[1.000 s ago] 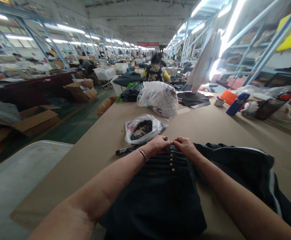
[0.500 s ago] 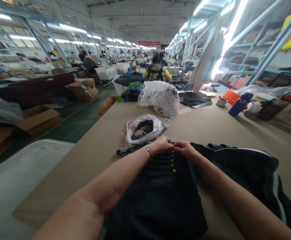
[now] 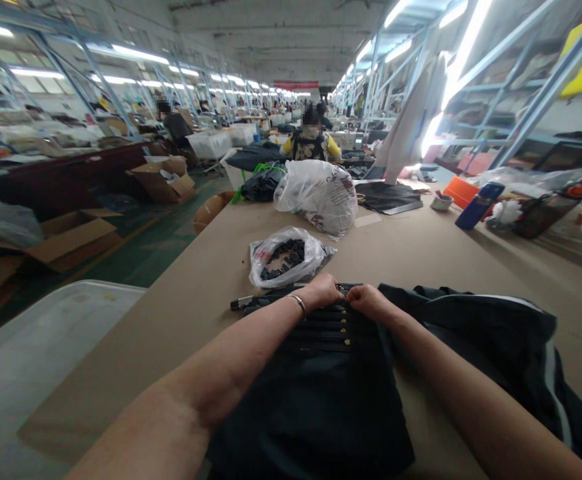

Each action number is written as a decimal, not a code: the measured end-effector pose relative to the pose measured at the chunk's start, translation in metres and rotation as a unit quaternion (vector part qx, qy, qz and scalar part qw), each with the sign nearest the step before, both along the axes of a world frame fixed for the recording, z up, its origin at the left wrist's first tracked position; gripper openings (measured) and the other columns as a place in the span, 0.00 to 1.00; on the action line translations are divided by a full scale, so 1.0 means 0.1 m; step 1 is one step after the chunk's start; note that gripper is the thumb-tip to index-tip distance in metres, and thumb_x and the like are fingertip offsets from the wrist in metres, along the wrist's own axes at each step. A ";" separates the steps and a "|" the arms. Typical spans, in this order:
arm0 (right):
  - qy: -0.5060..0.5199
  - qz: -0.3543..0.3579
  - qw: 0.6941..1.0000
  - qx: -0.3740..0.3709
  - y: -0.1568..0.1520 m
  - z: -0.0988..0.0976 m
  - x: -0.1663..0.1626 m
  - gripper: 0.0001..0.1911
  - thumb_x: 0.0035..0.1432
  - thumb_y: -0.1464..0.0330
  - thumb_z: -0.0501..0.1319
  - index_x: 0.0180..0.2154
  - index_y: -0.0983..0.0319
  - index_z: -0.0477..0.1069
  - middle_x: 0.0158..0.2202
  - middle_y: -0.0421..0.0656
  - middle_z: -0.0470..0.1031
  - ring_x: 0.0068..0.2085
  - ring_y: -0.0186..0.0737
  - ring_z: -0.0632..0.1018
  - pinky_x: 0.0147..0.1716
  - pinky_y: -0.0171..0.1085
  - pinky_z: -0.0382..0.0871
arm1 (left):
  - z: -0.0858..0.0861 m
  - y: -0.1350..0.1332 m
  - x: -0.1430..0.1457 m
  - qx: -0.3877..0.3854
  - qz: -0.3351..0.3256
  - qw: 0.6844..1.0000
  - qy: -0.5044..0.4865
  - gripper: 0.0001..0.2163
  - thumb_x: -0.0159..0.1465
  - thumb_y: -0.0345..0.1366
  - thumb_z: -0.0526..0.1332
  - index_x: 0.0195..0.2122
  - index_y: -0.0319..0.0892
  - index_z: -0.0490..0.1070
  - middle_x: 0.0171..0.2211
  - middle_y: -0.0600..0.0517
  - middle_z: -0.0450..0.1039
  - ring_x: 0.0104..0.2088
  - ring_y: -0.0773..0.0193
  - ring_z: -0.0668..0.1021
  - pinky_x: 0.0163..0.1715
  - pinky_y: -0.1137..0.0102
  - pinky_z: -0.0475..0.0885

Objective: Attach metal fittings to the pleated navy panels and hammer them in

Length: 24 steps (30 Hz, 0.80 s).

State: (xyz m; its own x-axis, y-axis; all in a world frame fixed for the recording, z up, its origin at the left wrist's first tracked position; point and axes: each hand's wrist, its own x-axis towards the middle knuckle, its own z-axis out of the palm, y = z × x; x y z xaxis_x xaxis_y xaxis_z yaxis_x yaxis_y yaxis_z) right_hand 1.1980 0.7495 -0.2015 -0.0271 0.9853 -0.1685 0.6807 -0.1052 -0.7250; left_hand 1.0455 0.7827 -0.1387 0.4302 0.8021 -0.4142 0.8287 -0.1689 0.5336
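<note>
A stack of dark fabric pieces (image 3: 315, 393) lies before me, its upper edges overlapping in steps. A column of small gold-coloured fittings (image 3: 345, 331) runs along those edges. At the far edge of the stack my left hand (image 3: 325, 291) is closed in a pinch, next to a fitting. Just right of it, fingertips almost meeting, my right hand (image 3: 368, 300) is pinched too. What the fingers hold is too small to make out. Beyond the hands sits an open clear plastic bag (image 3: 315, 257) with many small dark pieces (image 3: 285, 259) inside.
More dark cloth with a pale stripe (image 3: 471, 327) lies to the right on the brown table (image 3: 211, 267). Farther back are a stuffed white plastic bag (image 3: 315, 193), a blue bottle (image 3: 479, 205) and a small cup (image 3: 441, 201). A white bin (image 3: 61, 347) stands at left; a person (image 3: 311, 141) sits ahead.
Both hands stay at the far edge of the stack. The fingers have shifted slightly, with a little more of the gold fittings showing between them.
</note>
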 end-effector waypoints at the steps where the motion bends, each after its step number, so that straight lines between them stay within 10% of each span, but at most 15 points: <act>1: -0.006 0.000 1.000 0.006 0.00 0.00 -0.01 0.08 0.39 0.76 0.57 0.24 0.64 0.74 0.18 0.36 0.69 0.21 0.30 0.66 0.22 0.30 0.57 | 0.00 0.00 0.00 0.002 -0.002 1.000 0.000 0.08 0.57 0.35 0.62 0.32 0.33 0.74 0.12 0.56 0.60 0.13 0.68 0.64 0.15 0.74 0.58; 24: -0.067 -0.019 0.988 0.136 -0.14 0.17 -0.11 0.06 0.50 0.69 0.57 0.28 0.61 0.72 0.28 0.41 0.72 0.31 0.35 0.69 0.33 0.34 0.60 | 0.02 0.01 -0.24 -0.067 0.107 0.980 -0.151 0.08 0.57 0.35 0.62 0.26 0.38 0.64 0.16 0.57 0.58 0.15 0.70 0.63 0.16 0.75 0.59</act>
